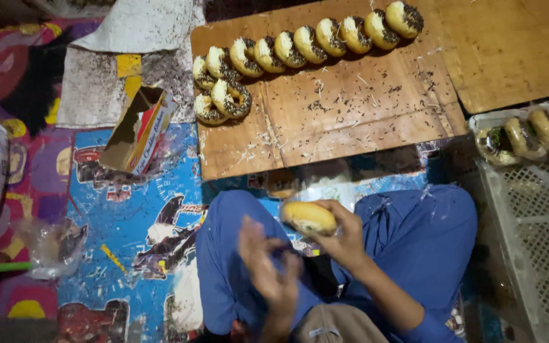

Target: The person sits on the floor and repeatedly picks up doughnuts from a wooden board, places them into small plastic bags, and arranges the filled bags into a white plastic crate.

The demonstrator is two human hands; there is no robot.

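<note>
The right hand (344,238) is gripping a plain doughnut (309,218) while the left hand (268,267) is hovering open and blurred, seemingly readying it for topping near the board's (351,121) front edge.

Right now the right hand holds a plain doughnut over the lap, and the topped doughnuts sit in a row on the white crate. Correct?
Not quite. In the head view, the right hand does hold the plain doughnut, but the topped doughnuts sit on the wooden board, not the white crate.

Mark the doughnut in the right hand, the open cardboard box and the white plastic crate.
doughnut (309,218), head view, on its plain golden side.
open cardboard box (136,130), head view, on its side panel.
white plastic crate (528,209), head view, on its bare lattice floor.
</note>
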